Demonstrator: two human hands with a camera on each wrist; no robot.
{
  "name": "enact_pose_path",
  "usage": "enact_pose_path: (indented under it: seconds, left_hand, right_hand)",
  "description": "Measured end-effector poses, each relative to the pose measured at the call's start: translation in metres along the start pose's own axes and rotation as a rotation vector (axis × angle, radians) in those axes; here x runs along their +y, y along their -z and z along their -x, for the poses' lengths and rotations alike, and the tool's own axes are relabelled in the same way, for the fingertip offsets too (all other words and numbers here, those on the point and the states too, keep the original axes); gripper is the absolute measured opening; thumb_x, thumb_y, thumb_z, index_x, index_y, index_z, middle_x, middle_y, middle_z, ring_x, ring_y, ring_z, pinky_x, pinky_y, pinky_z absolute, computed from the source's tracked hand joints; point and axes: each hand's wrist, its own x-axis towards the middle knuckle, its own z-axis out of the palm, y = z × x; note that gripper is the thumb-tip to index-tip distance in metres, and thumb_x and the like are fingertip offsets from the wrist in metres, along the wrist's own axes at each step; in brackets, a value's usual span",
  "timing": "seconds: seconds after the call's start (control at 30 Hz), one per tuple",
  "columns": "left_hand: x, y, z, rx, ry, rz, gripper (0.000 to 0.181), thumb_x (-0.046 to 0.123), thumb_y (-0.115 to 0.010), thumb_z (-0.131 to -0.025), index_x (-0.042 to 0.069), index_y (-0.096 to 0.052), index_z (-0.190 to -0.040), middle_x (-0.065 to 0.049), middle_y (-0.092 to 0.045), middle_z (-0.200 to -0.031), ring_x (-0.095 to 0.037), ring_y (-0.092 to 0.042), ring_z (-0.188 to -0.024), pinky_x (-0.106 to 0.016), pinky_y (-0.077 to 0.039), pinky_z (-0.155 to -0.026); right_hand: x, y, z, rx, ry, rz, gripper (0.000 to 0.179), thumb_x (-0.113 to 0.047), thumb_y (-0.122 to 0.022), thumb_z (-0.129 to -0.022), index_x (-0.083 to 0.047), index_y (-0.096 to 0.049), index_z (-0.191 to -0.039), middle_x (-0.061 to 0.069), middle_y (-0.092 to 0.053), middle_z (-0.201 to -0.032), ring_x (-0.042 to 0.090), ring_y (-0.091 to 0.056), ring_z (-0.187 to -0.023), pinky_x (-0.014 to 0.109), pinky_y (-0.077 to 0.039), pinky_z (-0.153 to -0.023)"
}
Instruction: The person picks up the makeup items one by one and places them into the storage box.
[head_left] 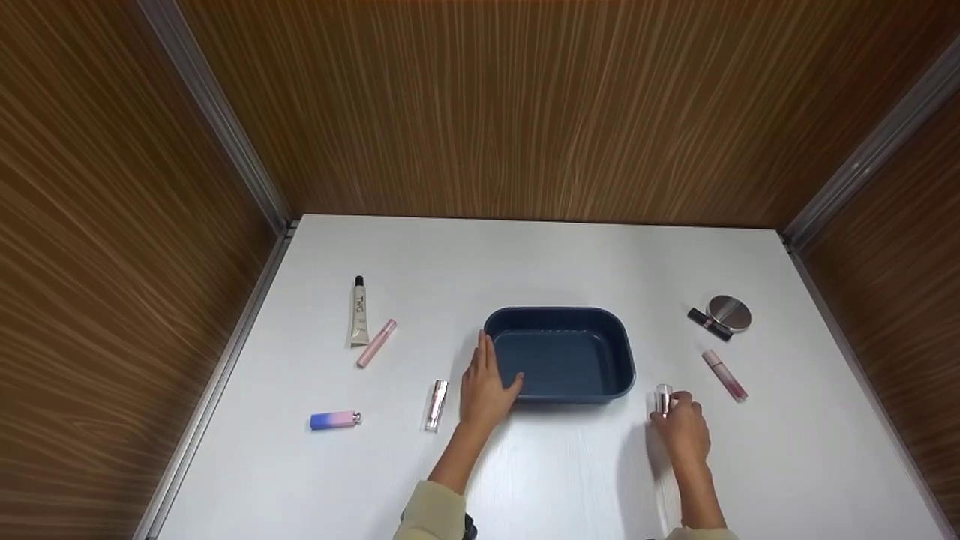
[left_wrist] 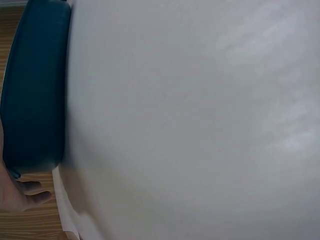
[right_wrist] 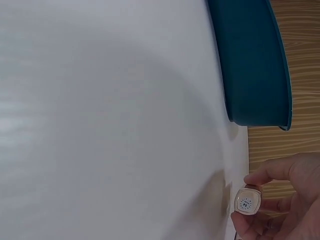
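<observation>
A dark blue rectangular basin (head_left: 559,364) stands in the middle of the white table. My left hand (head_left: 486,390) rests at its left rim, fingers straight and thumb spread toward the front edge. In the left wrist view, that hand (left_wrist: 12,192) shows at the end of the basin's wall (left_wrist: 35,95). To the right of the basin, my right hand (head_left: 684,427) pinches a lipstick (head_left: 663,397) with a clear-looking end. The right wrist view shows the square labelled base of the lipstick (right_wrist: 247,202) between thumb and fingers of the right hand (right_wrist: 295,195).
On the left lie a cream tube (head_left: 359,311), a pink slim tube (head_left: 376,343), a blue-pink lipstick (head_left: 334,420) and a silvery lipstick (head_left: 436,405). On the right are a round mirror (head_left: 731,311), a black tube (head_left: 709,324) and a pink lip gloss tube (head_left: 724,374). Wood panels (head_left: 525,112) enclose the table.
</observation>
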Motion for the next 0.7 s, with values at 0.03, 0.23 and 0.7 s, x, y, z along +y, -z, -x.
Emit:
enact_pose_path:
  seconds: [0.03,0.23,0.7]
  left_hand:
    - [0.0000,0.0001,0.0000,0.002,-0.001,0.000,0.086,0.044,-0.060,-0.084,-0.004,-0.019,-0.144,-0.013,-0.012,-0.151,-0.030,-0.032,-0.128,-0.041,-0.036,-0.096]
    - [0.0000,-0.0010,0.0001,0.044,-0.023,0.018,0.086,0.040,-0.063,-0.082,-0.006,-0.022,-0.142,-0.016,-0.016,-0.149,-0.032,-0.035,-0.126,-0.042,-0.037,-0.095]
    - [-0.0001,0.0002,0.0004,0.043,-0.026,0.011,0.086,0.041,-0.063,-0.083,-0.006,-0.022,-0.142,-0.015,-0.017,-0.149,-0.030,-0.036,-0.125,-0.041,-0.038,-0.094]
  right_hand:
    - [-0.0004,0.0006,0.0003,0.001,0.001,0.000,0.047,-0.008,-0.059,-0.081,0.014,-0.041,-0.118,0.036,-0.046,-0.105,0.052,-0.049,-0.092,0.057,-0.039,-0.073]
    - [-0.0021,0.0039,0.0007,0.014,0.013,-0.002,0.047,-0.008,-0.058,-0.080,0.014,-0.041,-0.118,0.036,-0.047,-0.103,0.050,-0.050,-0.088,0.057,-0.039,-0.072]
    - [-0.0092,0.0084,0.0011,0.084,0.046,-0.013,0.045,-0.009,-0.058,-0.078,0.013,-0.044,-0.115,0.035,-0.049,-0.099,0.049,-0.051,-0.085,0.057,-0.038,-0.072]
